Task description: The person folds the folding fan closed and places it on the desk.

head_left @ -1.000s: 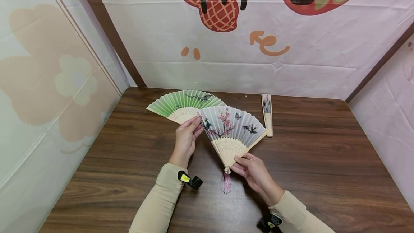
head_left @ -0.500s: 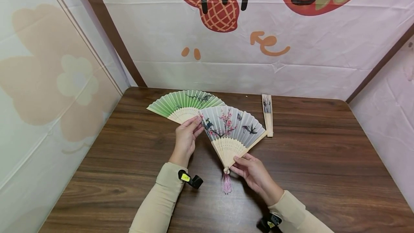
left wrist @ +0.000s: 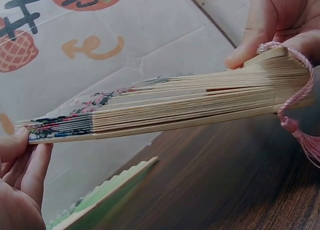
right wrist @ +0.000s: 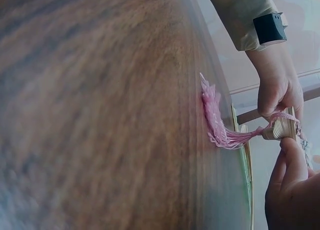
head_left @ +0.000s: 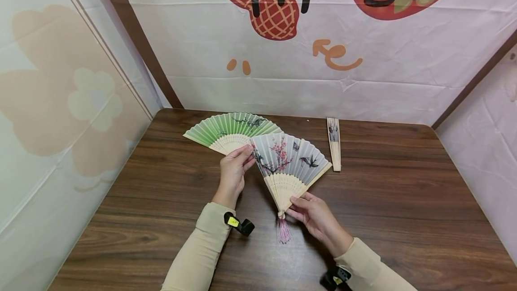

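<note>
A grey folding fan (head_left: 287, 158), printed with pink blossoms and dark birds, is spread wide above the table. My left hand (head_left: 232, 174) pinches its upper left corner between thumb and fingers. Near the pivot, my right hand (head_left: 317, 219) grips the lower right rib. From the pivot hangs a pink tassel (head_left: 284, 231). Seen edge-on in the left wrist view, the ribs (left wrist: 200, 105) run between both hands, many stacked closely. Behind the left hand a spread green folding fan (head_left: 220, 132) lies on the table, its right part hidden by the grey fan.
A folded fan (head_left: 334, 147) lies at the back right of the dark wooden table (head_left: 404, 201). A printed cloth backdrop (head_left: 282, 93) stands behind the table, with more cloth at both sides. Black cameras (head_left: 239, 223) are strapped to both wrists.
The grey fan's upper left corner has shifted slightly right and its right edge slightly left, so its spread looks a little narrower. Its pivot and my right hand have moved slightly left.
</note>
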Tool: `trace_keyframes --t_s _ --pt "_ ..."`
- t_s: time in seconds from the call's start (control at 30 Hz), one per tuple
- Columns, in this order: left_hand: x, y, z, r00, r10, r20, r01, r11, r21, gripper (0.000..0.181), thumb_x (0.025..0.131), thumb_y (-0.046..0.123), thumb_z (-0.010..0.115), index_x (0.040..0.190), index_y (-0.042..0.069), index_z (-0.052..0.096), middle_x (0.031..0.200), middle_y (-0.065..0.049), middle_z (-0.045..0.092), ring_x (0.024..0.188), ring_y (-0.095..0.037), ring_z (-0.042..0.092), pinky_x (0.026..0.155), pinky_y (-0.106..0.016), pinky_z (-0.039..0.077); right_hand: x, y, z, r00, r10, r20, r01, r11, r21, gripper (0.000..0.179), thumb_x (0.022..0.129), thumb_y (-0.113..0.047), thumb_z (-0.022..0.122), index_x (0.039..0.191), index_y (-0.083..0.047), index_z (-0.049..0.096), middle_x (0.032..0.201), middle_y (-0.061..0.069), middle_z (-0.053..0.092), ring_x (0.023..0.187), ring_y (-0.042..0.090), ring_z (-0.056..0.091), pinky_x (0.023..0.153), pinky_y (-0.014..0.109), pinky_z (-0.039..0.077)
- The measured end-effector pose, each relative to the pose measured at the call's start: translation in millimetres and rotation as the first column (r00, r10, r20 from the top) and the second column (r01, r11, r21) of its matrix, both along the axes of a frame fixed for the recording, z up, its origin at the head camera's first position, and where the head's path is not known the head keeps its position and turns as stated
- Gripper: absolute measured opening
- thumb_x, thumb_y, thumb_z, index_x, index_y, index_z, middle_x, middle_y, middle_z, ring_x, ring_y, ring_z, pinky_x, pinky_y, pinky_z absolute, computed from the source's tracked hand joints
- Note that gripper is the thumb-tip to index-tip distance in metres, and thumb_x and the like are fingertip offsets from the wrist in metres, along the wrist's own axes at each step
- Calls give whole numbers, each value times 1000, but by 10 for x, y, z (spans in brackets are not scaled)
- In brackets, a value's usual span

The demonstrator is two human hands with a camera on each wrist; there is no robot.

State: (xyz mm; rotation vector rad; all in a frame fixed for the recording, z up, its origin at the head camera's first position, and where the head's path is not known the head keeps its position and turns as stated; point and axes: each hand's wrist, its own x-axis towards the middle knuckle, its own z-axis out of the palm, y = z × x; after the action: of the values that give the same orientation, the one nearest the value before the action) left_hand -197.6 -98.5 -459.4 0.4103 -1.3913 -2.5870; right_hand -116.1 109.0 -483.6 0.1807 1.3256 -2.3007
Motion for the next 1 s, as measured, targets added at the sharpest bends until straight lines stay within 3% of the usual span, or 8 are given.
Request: trace_keyframes --t_s 0.37,0.53,1.0 --pt "0 10 -8 1000 1 5 0 1000 -9 9 82 -2 66 80 6 69 72 -2 68 67 -12 64 63 -21 58 1 -19 4 1000 12 -18 -12 999 37 49 91 6 47 135 12 28 93 1 66 90 13 65 85 30 54" --pt "8 14 -3 1000 -4 8 4 1000 -30 6 82 0 68 87 2 70 74 -2 68 67 -11 65 64 -22 58 5 -25 18 1000 11 -22 -10 998 54 48 90 7 49 135 9 31 95 0 67 91 13 65 84 31 55" --pt "9 57 6 1000 -13 3 13 997 -78 18 82 0 68 97 -9 65 73 0 68 68 -9 65 63 -22 58 24 -35 19 999 38 -39 -35 997 68 47 90 5 51 133 11 33 93 1 66 90 14 65 86 33 54"
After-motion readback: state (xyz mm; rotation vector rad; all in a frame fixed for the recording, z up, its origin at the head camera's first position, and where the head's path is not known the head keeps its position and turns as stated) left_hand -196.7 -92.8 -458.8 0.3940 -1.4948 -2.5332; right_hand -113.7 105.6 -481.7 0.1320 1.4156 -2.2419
